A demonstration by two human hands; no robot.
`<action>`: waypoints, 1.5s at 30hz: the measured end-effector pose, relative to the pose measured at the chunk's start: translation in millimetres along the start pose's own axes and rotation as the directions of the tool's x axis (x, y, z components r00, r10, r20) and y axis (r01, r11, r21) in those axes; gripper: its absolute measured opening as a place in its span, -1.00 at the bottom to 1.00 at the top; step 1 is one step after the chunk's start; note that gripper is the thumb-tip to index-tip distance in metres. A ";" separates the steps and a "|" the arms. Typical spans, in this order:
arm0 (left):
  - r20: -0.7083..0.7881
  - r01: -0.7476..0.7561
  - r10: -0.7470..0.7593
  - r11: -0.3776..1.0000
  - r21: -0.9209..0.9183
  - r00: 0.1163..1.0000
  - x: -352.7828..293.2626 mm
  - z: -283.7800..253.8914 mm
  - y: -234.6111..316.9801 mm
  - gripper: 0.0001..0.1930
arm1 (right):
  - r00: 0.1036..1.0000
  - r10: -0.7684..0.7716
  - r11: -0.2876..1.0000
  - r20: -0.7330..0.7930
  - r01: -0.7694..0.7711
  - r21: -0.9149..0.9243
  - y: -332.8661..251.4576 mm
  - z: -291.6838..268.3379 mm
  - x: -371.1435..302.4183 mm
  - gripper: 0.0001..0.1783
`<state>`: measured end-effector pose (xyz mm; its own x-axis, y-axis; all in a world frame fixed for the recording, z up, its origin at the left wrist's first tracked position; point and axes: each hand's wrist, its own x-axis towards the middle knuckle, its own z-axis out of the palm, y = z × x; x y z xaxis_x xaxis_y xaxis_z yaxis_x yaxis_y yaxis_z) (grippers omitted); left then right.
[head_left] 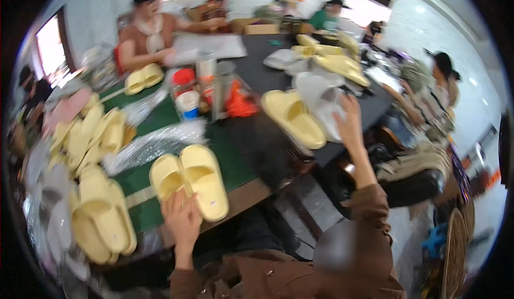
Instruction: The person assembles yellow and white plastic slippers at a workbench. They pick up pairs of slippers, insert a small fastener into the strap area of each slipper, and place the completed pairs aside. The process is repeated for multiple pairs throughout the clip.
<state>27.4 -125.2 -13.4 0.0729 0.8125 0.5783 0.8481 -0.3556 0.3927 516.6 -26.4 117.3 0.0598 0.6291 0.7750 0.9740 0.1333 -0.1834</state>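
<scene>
Left hand, head view: fingers at the heel of one slipper of the yellow pair, which lies on the green mat by the near edge; whether they clasp or merely rest, I cannot tell. Right hand: fingers parted, unclenched, beside the pale slippers; contact unclear. Risk, my judgement: a tug toward me could tip the pair over the edge; a loose sweep of my right arm could knock down the other yellow slipper, also near it. Surface: dark, carrying clear wrap and a red-lidded jar. Room: white wall; co-worker in brown seated opposite, another in green farther back.
</scene>
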 end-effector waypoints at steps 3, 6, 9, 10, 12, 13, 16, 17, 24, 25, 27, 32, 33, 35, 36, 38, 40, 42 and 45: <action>-0.005 -0.071 0.071 0.997 0.005 0.997 8.9 7.0 7.7 -0.70 | 0.993 -0.090 0.978 0.072 0.102 -0.184 32.6 0.0 -11.6 -0.26; -0.004 -0.011 0.011 0.999 -0.039 1.000 0.0 5.9 -2.5 -0.74 | 0.970 0.030 0.999 0.243 -0.024 -0.028 5.6 14.8 -15.6 -0.26; -0.030 0.004 -0.005 0.999 -0.041 1.000 -5.1 4.9 -5.8 -0.72 | 0.943 0.051 0.914 0.330 0.089 -0.395 4.6 34.0 -30.8 -0.29; -0.037 0.005 -0.007 0.999 -0.051 0.999 -6.5 5.1 -4.7 -0.72 | 0.946 0.033 0.918 0.323 0.099 -0.383 4.5 34.9 -31.2 -0.29; -0.020 0.015 -0.016 0.998 -0.056 1.000 -4.8 4.2 -4.5 -0.72 | 0.951 0.014 0.923 0.308 0.106 -0.371 13.8 34.9 -31.1 -0.30; -0.006 0.016 -0.016 0.998 -0.064 1.000 -3.9 4.2 -4.2 -0.72 | 0.955 -0.002 0.919 0.296 0.119 -0.376 17.6 36.0 -30.9 -0.31; -0.029 0.014 -0.016 0.996 -0.087 0.999 -3.8 6.4 -2.8 -0.71 | 0.951 -0.002 0.906 0.309 0.132 -0.402 18.4 34.4 -28.9 -0.30; -0.027 0.017 -0.020 0.996 -0.084 0.999 -4.2 6.4 -3.4 -0.71 | 0.953 -0.022 0.913 0.302 0.143 -0.383 16.6 34.2 -28.7 -0.31; -0.036 0.006 -0.009 0.997 -0.076 0.999 -0.3 8.4 -1.7 -0.72 | 0.989 -0.060 0.998 0.138 0.060 0.003 -27.0 17.4 -20.4 -0.48; -0.033 0.012 -0.015 0.997 -0.075 0.999 -1.8 8.1 -3.6 -0.72 | 0.990 -0.086 0.996 0.115 0.082 0.039 -70.6 8.1 -21.9 -0.52; -0.032 0.007 -0.010 0.998 -0.070 0.999 -1.8 7.8 -4.2 -0.71 | 0.988 -0.106 0.986 0.109 0.091 0.138 -127.6 -0.6 -27.6 -0.54; -0.032 0.022 -0.025 0.996 -0.087 0.999 -3.7 4.4 -5.4 -0.71 | 0.878 -0.354 0.778 0.323 0.084 0.622 -227.2 20.2 -61.4 -0.67; -0.031 0.021 -0.025 0.994 -0.110 0.999 -1.6 6.0 -3.3 -0.71 | 0.862 -0.364 0.725 0.352 0.025 0.688 -239.7 28.5 -74.2 -0.71; -0.027 0.017 -0.020 0.995 -0.098 0.999 -3.1 8.9 -5.1 -0.70 | 0.784 -0.426 0.674 0.451 -0.057 0.736 -255.3 54.3 -100.2 -0.79; -0.028 0.018 -0.021 0.996 -0.088 0.999 -3.1 8.2 -5.2 -0.70 | 0.768 -0.444 0.670 0.461 -0.057 0.740 -265.7 67.2 -110.1 -0.79; -0.031 0.030 -0.033 0.994 -0.105 0.999 -1.9 8.0 -3.9 -0.68 | 0.762 -0.465 0.690 0.450 -0.006 0.724 -282.9 83.0 -120.4 -0.76; -0.029 0.035 -0.039 0.993 -0.113 0.999 -1.0 6.7 -2.8 -0.67 | 0.803 -0.465 0.697 0.372 0.073 0.713 -293.0 103.1 -129.7 -0.76; -0.026 0.041 -0.044 0.993 -0.114 0.999 -1.8 7.1 -2.0 -0.65 | 0.816 -0.433 0.711 0.383 0.048 0.702 -300.2 110.6 -134.0 -0.77; -0.010 0.051 -0.052 0.992 -0.112 0.999 -1.2 6.5 -2.8 -0.65 | 0.846 -0.403 0.715 0.350 0.052 0.697 -306.3 117.3 -139.3 -0.77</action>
<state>28.3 -122.2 -19.8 0.0232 0.8251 0.5644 0.7869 -0.3634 0.4988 184.3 -65.1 -5.4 -0.4180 0.7464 0.5178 0.5474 0.6618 -0.5121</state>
